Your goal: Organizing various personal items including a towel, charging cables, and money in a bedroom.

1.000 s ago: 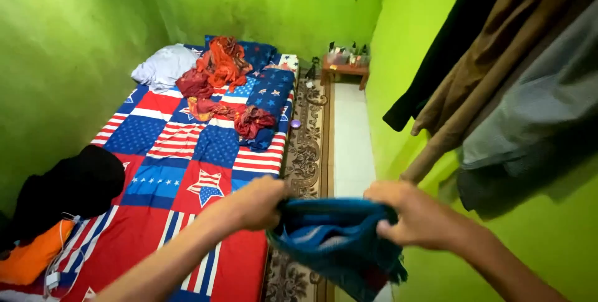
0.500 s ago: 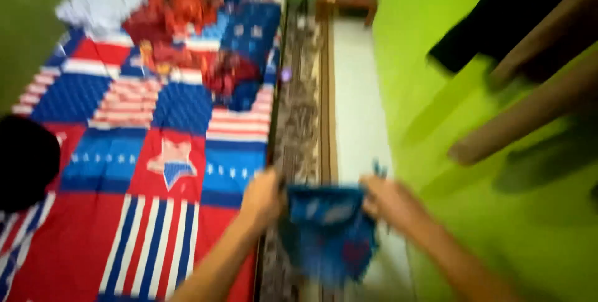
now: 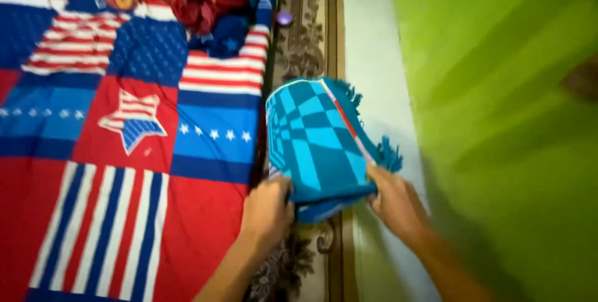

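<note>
A folded blue cloth (image 3: 317, 137) with a light and dark blue check, a red stripe and a fringe lies spread out in front of me, over the patterned rug. My left hand (image 3: 268, 205) grips its near left corner. My right hand (image 3: 393, 201) grips its near right edge, just below the fringe. Both arms reach in from the bottom of the view.
A mattress (image 3: 124, 152) with a red, white and blue star-and-stripe cover fills the left. Crumpled red and blue clothes (image 3: 199, 3) lie at its far end. A brown patterned rug (image 3: 305, 34) and pale floor tiles (image 3: 374, 59) run beside a green wall (image 3: 498, 121).
The view has tilted down, so the hanging clothes and far table are out of sight. The bunched cloth now lies flatter and stretched away from me, its check pattern showing.
</note>
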